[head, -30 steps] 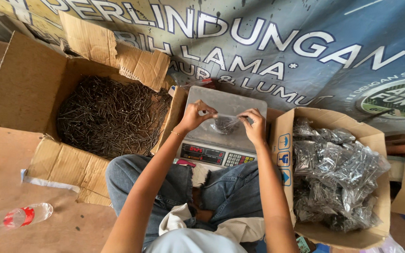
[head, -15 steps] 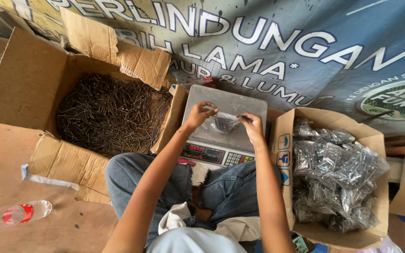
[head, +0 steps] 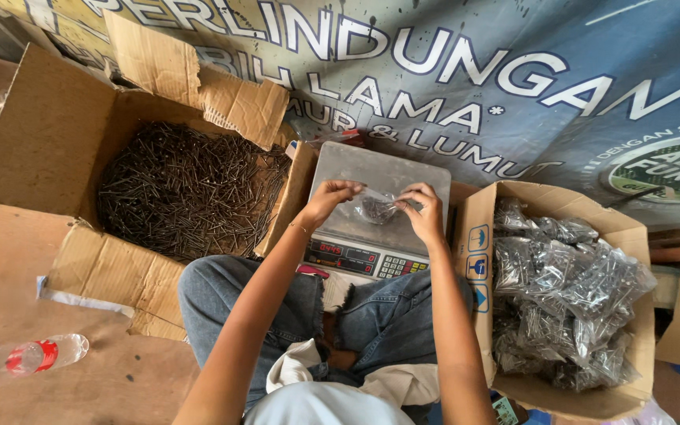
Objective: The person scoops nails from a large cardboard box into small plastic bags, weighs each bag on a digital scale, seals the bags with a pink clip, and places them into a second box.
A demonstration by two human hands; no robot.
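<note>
A small clear plastic bag of dark nails (head: 377, 208) hangs over the steel pan of a digital scale (head: 371, 169). My left hand (head: 326, 198) pinches the bag's left top corner and my right hand (head: 424, 208) pinches its right top corner. The scale's red display and keypad (head: 360, 259) face me, just beyond my knees in torn blue jeans.
An open cardboard box of loose dark nails (head: 182, 189) stands at the left. Another cardboard box (head: 564, 291) at the right holds several filled clear bags of nails. A plastic bottle (head: 21, 358) lies on the brown floor at the lower left. A printed banner hangs behind.
Both hands have kept hold of the bag's top corners over the scale pan. The bag has bunched and shifted slightly between them.
</note>
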